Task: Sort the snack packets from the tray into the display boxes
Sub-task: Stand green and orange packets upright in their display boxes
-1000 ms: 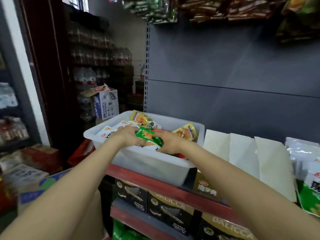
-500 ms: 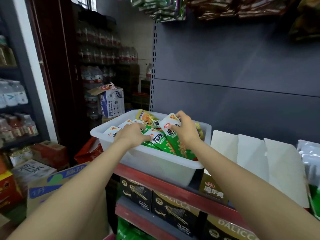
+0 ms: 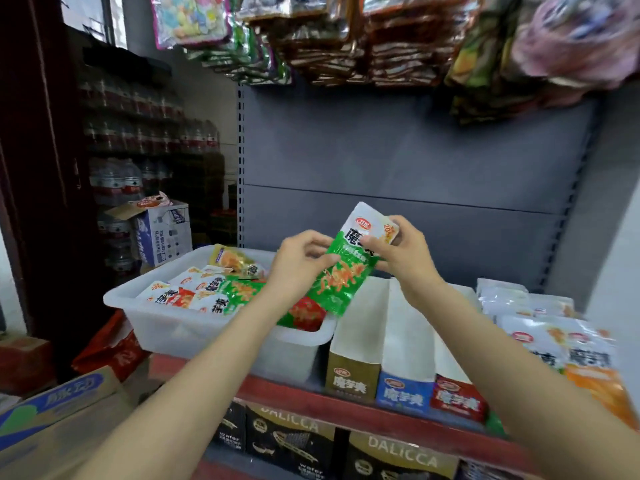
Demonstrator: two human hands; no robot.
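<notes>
A white plastic tray on the red shelf holds several snack packets in green, red and yellow. Above its right end I hold a stack of green-and-white packets upright. My right hand pinches the stack near its top, and my left hand grips its left edge. Just right of the tray stand three open display boxes: a brown one, a blue one and a red one. Their insides are hidden from here.
Larger white and orange snack bags lie at the shelf's right end. Packaged goods hang overhead. DALICCA wafer cartons fill the shelf below. Cardboard boxes sit on the floor to the left, with bottled water behind.
Both hands have lifted the green packets out of the tray and carried them up and to the right, toward the display boxes. The camera has tilted upward.
</notes>
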